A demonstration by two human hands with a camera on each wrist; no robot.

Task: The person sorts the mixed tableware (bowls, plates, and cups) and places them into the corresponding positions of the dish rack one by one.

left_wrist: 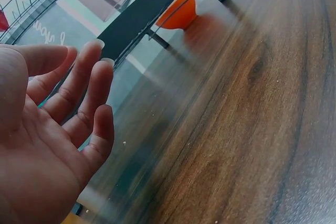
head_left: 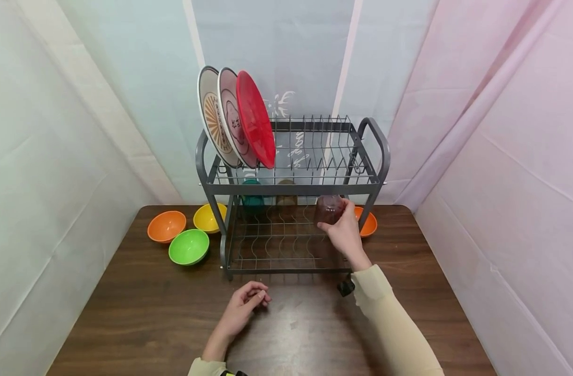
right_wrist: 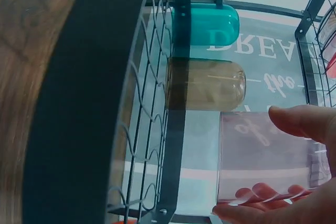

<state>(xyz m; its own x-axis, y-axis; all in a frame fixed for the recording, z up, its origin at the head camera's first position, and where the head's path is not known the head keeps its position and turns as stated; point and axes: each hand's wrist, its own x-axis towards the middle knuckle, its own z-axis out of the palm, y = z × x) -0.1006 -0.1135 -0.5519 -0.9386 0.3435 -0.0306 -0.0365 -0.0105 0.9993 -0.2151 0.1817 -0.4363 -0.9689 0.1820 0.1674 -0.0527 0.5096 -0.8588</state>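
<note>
My right hand (head_left: 345,230) grips a clear purplish glass (head_left: 327,210), thumb on one side and fingers on the other. In the right wrist view the glass (right_wrist: 268,156) is held rim down, above the wavy wires of the lower rack (right_wrist: 149,108). A teal glass (head_left: 252,196) and a brown glass (head_left: 286,192) stand upside down on that lower tier, toward the back. My left hand (head_left: 246,303) rests over the table in front of the rack, fingers loosely bent and holding nothing; the left wrist view shows its palm (left_wrist: 42,145) bare.
The two-tier dark dish rack (head_left: 291,189) carries two patterned plates (head_left: 213,117) and a red plate (head_left: 255,120) on top at left. Orange (head_left: 166,226), yellow (head_left: 206,218) and green (head_left: 189,247) bowls sit left of it. Another orange bowl (head_left: 369,224) is at right.
</note>
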